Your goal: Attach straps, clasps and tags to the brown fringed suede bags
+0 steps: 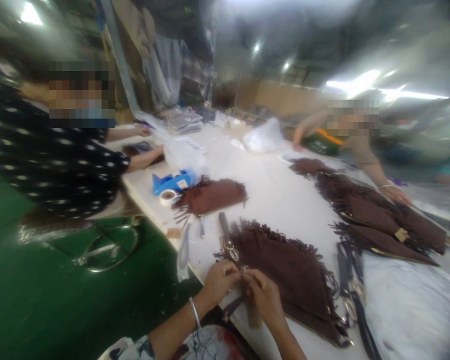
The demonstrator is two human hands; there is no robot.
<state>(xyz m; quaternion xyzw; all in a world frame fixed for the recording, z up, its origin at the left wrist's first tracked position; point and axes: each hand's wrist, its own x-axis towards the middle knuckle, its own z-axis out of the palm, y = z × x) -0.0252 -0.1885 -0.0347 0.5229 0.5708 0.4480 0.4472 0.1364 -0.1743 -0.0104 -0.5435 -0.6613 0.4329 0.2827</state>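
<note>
My left hand (220, 281) and my right hand (264, 294) meet at the table's near edge, both with fingertips pinched. Between them is the end of a brown strap (225, 227) with metal clasps (232, 251); a small shiny piece shows at the fingertips, too blurred to name. A brown strip hangs below my right fingers. Just beyond and to the right of my hands, a dark brown fringed bag (285, 272) lies flat, with a gold-coloured zip along its lower edge. More dark straps with metal rings (350, 300) lie right of it.
A reddish-brown fringed bag (217, 196), a blue tape dispenser (172, 182) and a tape roll (168, 197) lie ahead left. Several fringed bags (375, 215) are piled right, near white plastic (408, 305). One person (56, 150) sits left; another (363, 150) is across the table.
</note>
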